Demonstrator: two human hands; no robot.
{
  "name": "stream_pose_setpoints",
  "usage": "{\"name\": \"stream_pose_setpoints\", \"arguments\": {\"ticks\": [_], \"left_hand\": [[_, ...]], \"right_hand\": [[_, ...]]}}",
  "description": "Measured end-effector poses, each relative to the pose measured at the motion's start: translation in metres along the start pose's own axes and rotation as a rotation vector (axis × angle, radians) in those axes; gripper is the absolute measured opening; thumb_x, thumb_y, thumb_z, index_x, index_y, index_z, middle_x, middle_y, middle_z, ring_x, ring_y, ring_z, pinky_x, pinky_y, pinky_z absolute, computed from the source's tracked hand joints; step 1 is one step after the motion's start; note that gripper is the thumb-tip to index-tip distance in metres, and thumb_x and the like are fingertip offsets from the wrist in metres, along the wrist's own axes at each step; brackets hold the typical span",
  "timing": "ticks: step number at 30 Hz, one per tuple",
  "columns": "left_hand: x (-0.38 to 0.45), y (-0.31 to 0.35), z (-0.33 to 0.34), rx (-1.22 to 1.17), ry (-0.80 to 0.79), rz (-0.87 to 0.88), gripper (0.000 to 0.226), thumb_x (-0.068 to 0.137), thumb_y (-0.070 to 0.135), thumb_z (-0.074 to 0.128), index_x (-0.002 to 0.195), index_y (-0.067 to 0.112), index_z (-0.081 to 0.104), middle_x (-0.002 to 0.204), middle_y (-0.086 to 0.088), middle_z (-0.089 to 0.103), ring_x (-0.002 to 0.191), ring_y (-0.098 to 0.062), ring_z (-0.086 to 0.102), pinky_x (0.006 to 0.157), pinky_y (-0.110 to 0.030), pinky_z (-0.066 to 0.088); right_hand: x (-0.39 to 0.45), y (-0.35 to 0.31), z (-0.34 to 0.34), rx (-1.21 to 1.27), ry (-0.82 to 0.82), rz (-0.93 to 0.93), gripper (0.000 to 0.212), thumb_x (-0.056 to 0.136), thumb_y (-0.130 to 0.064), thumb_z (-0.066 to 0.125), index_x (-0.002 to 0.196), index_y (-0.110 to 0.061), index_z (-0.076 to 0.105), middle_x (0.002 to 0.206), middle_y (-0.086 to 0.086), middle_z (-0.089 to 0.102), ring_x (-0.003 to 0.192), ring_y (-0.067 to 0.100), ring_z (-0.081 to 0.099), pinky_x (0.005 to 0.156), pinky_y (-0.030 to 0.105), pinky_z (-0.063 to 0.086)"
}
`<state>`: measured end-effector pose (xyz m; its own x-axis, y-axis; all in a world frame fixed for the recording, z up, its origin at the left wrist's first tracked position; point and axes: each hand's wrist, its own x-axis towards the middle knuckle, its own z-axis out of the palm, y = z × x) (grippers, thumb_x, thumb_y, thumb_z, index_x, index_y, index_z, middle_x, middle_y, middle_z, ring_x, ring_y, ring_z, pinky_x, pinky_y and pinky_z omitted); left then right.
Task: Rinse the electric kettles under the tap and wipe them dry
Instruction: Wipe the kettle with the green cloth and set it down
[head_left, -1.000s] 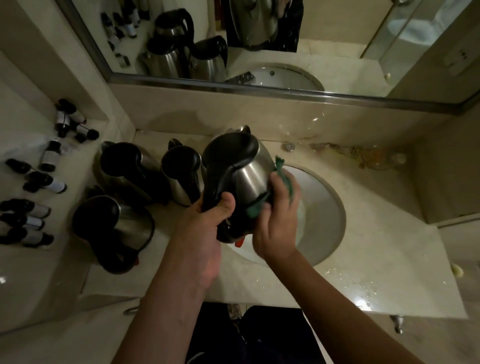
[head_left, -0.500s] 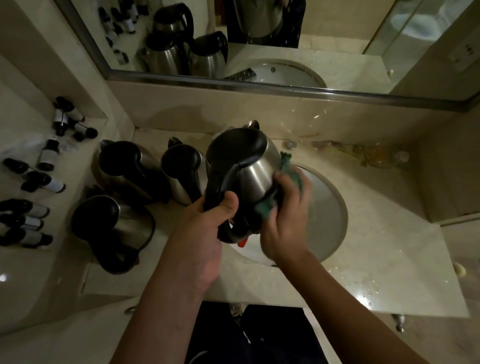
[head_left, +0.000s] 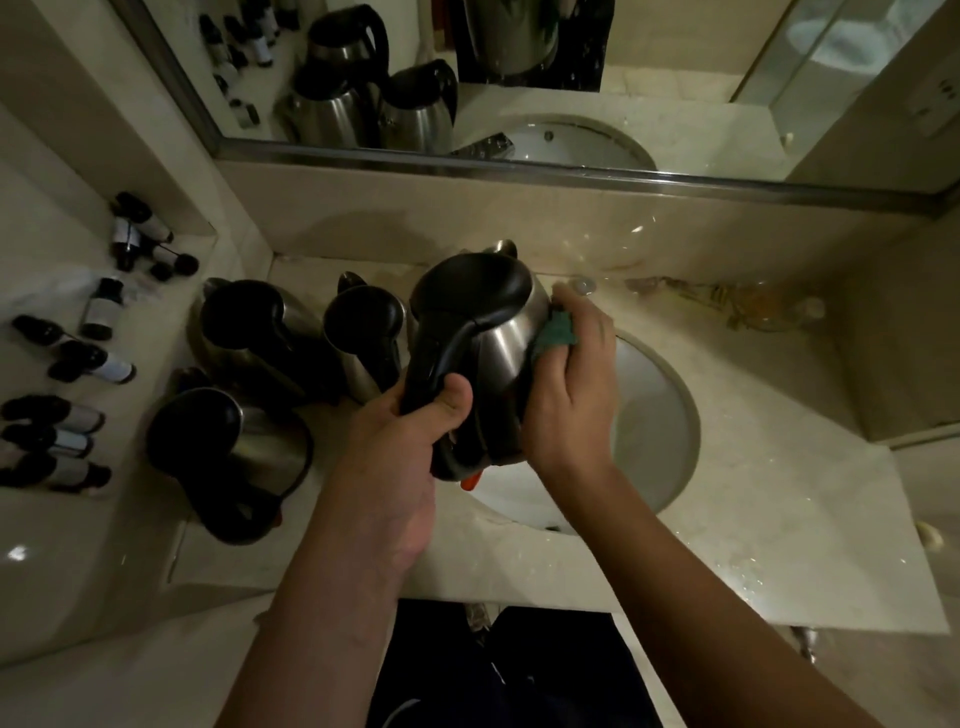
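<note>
I hold a steel kettle (head_left: 493, 348) with a black lid and handle over the left edge of the sink (head_left: 660, 415). My left hand (head_left: 410, 441) grips its black handle. My right hand (head_left: 571, 384) presses a green cloth (head_left: 557, 332) against the kettle's right side. A small orange switch shows at the kettle's base. Three more steel kettles stand on the counter to the left: one at the back left (head_left: 249, 327), one beside the held kettle (head_left: 363, 338), one nearer me (head_left: 234, 447). The tap is hidden behind the held kettle.
Several small dark bottles (head_left: 78, 364) lie on the ledge at the far left. A mirror (head_left: 519, 78) runs along the back wall. A clear plastic bottle (head_left: 753, 306) lies behind the sink at the right. Water drops speckle the marble counter (head_left: 779, 519).
My right hand slid the green cloth up along the kettle's right side, from low on the body to near the lid. The kettle stayed gripped in my left hand.
</note>
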<state>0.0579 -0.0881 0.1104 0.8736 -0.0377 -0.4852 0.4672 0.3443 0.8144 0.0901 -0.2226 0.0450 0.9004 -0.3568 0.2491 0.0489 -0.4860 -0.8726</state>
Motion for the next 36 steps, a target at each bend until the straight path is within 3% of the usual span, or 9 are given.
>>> {"name": "stream_pose_setpoints", "arguments": {"ticks": [2, 5, 8, 11, 15, 20, 25, 31, 36], "left_hand": [[0.002, 0.001, 0.0, -0.039, -0.012, -0.017, 0.034, 0.074, 0.029, 0.065, 0.106, 0.022, 0.075, 0.073, -0.004, 0.07, 0.092, -0.025, 0.071, 0.084, -0.031, 0.048], [0.003, 0.006, 0.0, -0.111, -0.081, -0.044, 0.025, 0.077, 0.026, 0.065, 0.094, 0.02, 0.081, 0.1, -0.001, 0.078, 0.098, -0.011, 0.073, 0.083, -0.03, 0.05], [0.002, 0.004, 0.001, -0.05, -0.049, -0.004, 0.025, 0.073, 0.026, 0.065, 0.094, 0.014, 0.072, 0.072, -0.005, 0.069, 0.079, -0.005, 0.073, 0.077, -0.027, 0.047], [0.002, 0.005, 0.003, -0.059, -0.018, -0.027, 0.026, 0.074, 0.027, 0.064, 0.097, 0.014, 0.068, 0.087, -0.017, 0.067, 0.092, -0.013, 0.071, 0.079, -0.029, 0.046], [0.011, 0.007, -0.002, -0.127, -0.042, -0.037, 0.025, 0.078, 0.026, 0.064, 0.099, 0.015, 0.071, 0.085, 0.002, 0.076, 0.086, -0.009, 0.073, 0.069, -0.024, 0.057], [0.016, 0.005, -0.001, -0.069, -0.001, -0.042, 0.026, 0.076, 0.029, 0.066, 0.098, 0.018, 0.074, 0.094, 0.003, 0.078, 0.09, -0.008, 0.072, 0.085, -0.033, 0.049], [0.016, 0.01, 0.007, -0.144, -0.037, -0.055, 0.037, 0.075, 0.027, 0.065, 0.111, 0.02, 0.07, 0.099, 0.001, 0.078, 0.102, -0.013, 0.072, 0.093, -0.036, 0.05], [0.011, 0.007, 0.012, -0.133, -0.022, -0.043, 0.027, 0.074, 0.026, 0.064, 0.099, 0.017, 0.069, 0.071, 0.009, 0.072, 0.074, -0.001, 0.071, 0.083, -0.029, 0.049], [0.01, 0.003, 0.009, -0.187, -0.085, -0.056, 0.032, 0.076, 0.026, 0.063, 0.107, 0.017, 0.069, 0.07, 0.009, 0.071, 0.074, -0.003, 0.071, 0.068, -0.022, 0.057]], "right_hand": [[0.003, -0.017, 0.005, -0.069, -0.003, -0.165, 0.047, 0.101, -0.031, 0.044, 0.147, -0.022, 0.049, 0.155, 0.004, 0.035, 0.134, -0.003, 0.042, 0.104, 0.018, 0.046], [-0.002, 0.001, 0.003, -0.184, -0.107, -0.576, 0.045, 0.101, -0.032, 0.053, 0.144, -0.019, 0.049, 0.159, 0.014, 0.028, 0.148, 0.036, 0.037, 0.112, 0.051, 0.045], [0.004, 0.014, -0.003, -0.021, -0.016, -0.264, 0.043, 0.1, -0.033, 0.046, 0.141, -0.021, 0.05, 0.154, 0.008, 0.038, 0.138, 0.007, 0.044, 0.11, 0.029, 0.047], [0.01, -0.001, 0.001, 0.01, 0.019, 0.006, 0.046, 0.102, -0.034, 0.038, 0.143, -0.019, 0.054, 0.151, 0.004, 0.044, 0.129, 0.003, 0.047, 0.104, 0.02, 0.046], [0.001, 0.007, 0.001, -0.165, -0.178, -0.407, 0.05, 0.101, -0.036, 0.052, 0.149, -0.022, 0.047, 0.162, 0.011, 0.022, 0.147, 0.033, 0.037, 0.111, 0.047, 0.048], [0.001, 0.016, -0.002, -0.008, -0.07, -0.057, 0.056, 0.103, -0.04, 0.04, 0.155, -0.018, 0.041, 0.16, 0.009, 0.035, 0.14, -0.006, 0.034, 0.112, 0.012, 0.036], [0.015, -0.006, -0.003, -0.116, -0.127, -0.327, 0.055, 0.1, -0.029, 0.058, 0.151, -0.015, 0.046, 0.159, 0.014, 0.033, 0.147, 0.026, 0.038, 0.114, 0.045, 0.045], [0.003, -0.002, 0.002, -0.045, -0.045, -0.182, 0.048, 0.102, -0.035, 0.049, 0.148, -0.019, 0.048, 0.158, 0.011, 0.033, 0.143, 0.023, 0.042, 0.108, 0.045, 0.05], [0.008, 0.001, 0.0, -0.219, -0.054, -0.509, 0.043, 0.098, -0.024, 0.059, 0.138, -0.008, 0.063, 0.151, 0.027, 0.043, 0.141, 0.04, 0.045, 0.108, 0.054, 0.046]]}}
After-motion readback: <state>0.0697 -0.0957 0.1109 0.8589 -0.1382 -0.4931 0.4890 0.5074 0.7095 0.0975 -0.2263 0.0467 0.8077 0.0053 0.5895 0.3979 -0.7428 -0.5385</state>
